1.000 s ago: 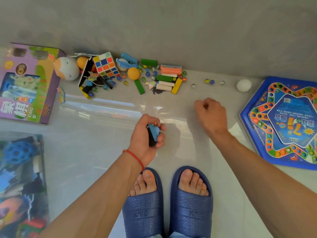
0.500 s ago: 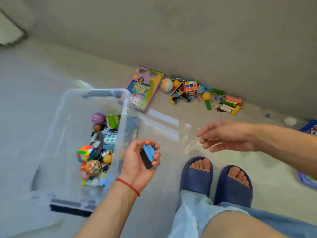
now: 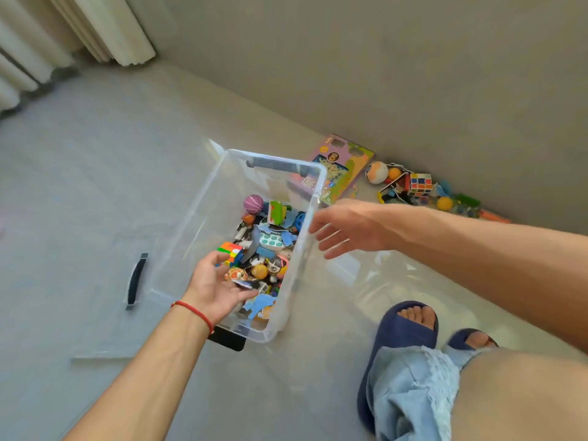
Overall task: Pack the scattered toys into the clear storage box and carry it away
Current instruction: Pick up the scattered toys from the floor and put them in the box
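Left hand [image 3: 216, 283] hangs palm-up with loose fingers over the clear storage box [image 3: 203, 198] of toys [image 3: 264, 246] on the floor, while the right hand [image 3: 345, 229] spreads empty beside its rim, more toys near the wall [image 3: 416, 186].

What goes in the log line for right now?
left hand open over box | right hand open at rim | toys left by wall

A plain grey wall [image 3: 381, 74] is running from twelve o'clock down toward three o'clock. Pale pleated curtains [image 3: 63, 36] are hanging at eleven o'clock. The glossy grey floor [image 3: 79, 170] is reflecting soft daylight.
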`<state>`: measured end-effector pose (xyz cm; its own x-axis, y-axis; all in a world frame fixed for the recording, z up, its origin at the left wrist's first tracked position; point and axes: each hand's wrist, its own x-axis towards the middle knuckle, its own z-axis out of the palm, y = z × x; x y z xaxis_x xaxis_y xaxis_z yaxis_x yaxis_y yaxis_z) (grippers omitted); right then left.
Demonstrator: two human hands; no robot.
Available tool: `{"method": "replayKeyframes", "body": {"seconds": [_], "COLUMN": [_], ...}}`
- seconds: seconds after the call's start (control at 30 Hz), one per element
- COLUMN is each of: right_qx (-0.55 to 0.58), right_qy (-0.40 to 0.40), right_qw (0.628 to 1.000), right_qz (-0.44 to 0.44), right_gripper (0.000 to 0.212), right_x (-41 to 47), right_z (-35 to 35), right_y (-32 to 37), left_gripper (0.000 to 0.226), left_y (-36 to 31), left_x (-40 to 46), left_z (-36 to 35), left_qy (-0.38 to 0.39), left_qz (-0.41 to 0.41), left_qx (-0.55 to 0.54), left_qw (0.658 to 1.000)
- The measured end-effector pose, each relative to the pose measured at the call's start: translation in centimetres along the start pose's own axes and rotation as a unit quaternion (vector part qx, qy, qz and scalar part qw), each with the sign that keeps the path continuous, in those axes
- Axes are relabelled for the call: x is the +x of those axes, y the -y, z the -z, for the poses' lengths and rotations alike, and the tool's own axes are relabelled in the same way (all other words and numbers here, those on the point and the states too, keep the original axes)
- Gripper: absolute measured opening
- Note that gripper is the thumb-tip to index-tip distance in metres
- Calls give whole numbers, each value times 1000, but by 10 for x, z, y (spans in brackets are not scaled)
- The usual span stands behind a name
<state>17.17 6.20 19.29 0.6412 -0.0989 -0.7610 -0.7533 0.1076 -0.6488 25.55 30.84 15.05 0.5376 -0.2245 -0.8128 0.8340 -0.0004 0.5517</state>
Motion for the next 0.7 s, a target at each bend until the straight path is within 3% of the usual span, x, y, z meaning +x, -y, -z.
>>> {"method": "replayKeyframes", "body": {"seconds": [0.07,0.2,0.27,0.37,0.4,0.5,0.6,0.7], "right_qx": [-31,-49,-29,-4,5,6,-55,-112], "right_qy": [-54,-191,-263,-371,-398,-436,-447,-505], "right_qw": [998,980,963,924,911,886,870,834], "right_qz": [3,-31,-56,-89,-106,-156,-201,-193], "right_gripper": [33,25,25,20,17,15,17,23], "right_x": [-14,-49,-67,-88,-92,-91,-73,-39], "right_z": [48,160,216,283,299,329,339,347], "right_y": [-20,-85,-135,-221,-248,-319,-363,-394], "left_gripper": [38,24,26,29,30,29,26,24], "left_y": [5,30,50,79,90,132,184,231], "left_x": [-3,-6,-8,-8,-8,11,35,66], "left_z": [-22,-87,-126,-185,-207,-270,-327,-371], "left_qy": [-27,-49,-43,-35,-21,68,160,216], "left_qz": [-29,-190,-264,-372,-387,-360,-303,-252], "left_qx": [84,219,309,435,443,438,475,515], "left_qw": [996,956,913,819,808,821,811,791]}}
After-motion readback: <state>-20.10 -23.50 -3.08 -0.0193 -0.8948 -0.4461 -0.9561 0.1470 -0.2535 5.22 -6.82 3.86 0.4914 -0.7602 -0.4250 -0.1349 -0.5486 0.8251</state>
